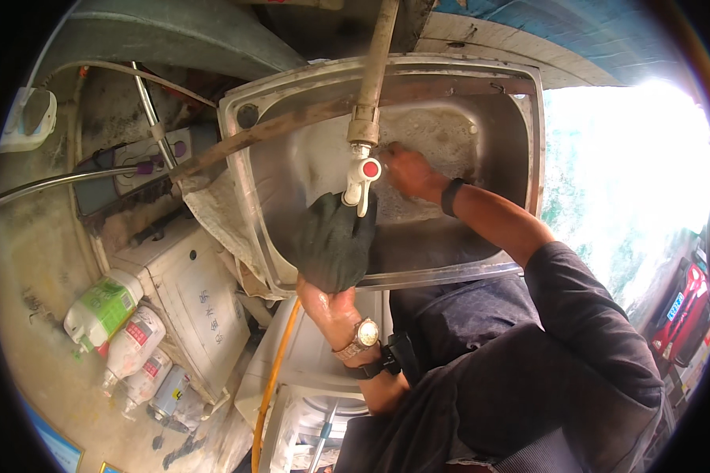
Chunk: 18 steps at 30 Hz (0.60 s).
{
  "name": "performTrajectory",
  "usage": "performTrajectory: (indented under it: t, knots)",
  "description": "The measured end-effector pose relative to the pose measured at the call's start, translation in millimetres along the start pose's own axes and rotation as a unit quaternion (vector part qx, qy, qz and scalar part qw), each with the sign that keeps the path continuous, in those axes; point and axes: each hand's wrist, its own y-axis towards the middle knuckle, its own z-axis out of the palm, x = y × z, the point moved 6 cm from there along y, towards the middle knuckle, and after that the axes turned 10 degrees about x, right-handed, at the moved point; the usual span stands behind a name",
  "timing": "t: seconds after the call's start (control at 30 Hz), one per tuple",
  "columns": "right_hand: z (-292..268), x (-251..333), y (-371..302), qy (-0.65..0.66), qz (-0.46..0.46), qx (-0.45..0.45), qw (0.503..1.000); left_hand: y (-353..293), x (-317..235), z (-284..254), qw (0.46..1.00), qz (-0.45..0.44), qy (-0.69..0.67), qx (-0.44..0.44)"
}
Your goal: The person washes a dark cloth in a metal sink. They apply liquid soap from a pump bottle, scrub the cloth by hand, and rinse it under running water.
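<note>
My left hand (326,306) is at the near edge of a metal sink, wet, with a dark grey-green cloth (335,244) bunched over its fingers. The cloth hangs right below a white plastic tap (361,177) with a red spot on its handle. The fingers under the cloth are hidden, and I cannot tell whether water runs from the tap. My right hand (410,169) reaches into the sink (509,146), just right of the tap, over foamy water (438,134). Its fingers look curled in; anything inside them is hidden.
A pipe (376,59) comes down over the sink to the tap. A brownish strip (292,122) crosses the basin. To the left are a white cabinet (201,307) and several bottles, including a green-labelled jug (106,311). An orange hose (272,386) runs below the sink.
</note>
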Motion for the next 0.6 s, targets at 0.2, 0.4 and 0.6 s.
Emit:
performTrajectory:
  t: [0.2, 0.4, 0.6]
  knots:
    - [3.6, 0.6, -2.4, -0.026, -0.007, 0.11, 0.994, -5.9, -9.3, 7.0, 0.983, 0.071, 0.165, 0.031]
    - [-14.1, 4.5, -12.2, -0.05, -0.024, 0.02, 0.998, -14.0, -16.0, 34.9, 0.912, 0.175, 0.334, 0.162]
    - [-20.1, 4.5, 15.6, -0.044, -0.078, 0.068, 0.994, 1.0, -8.8, 10.7, 0.999, 0.01, 0.031, 0.005]
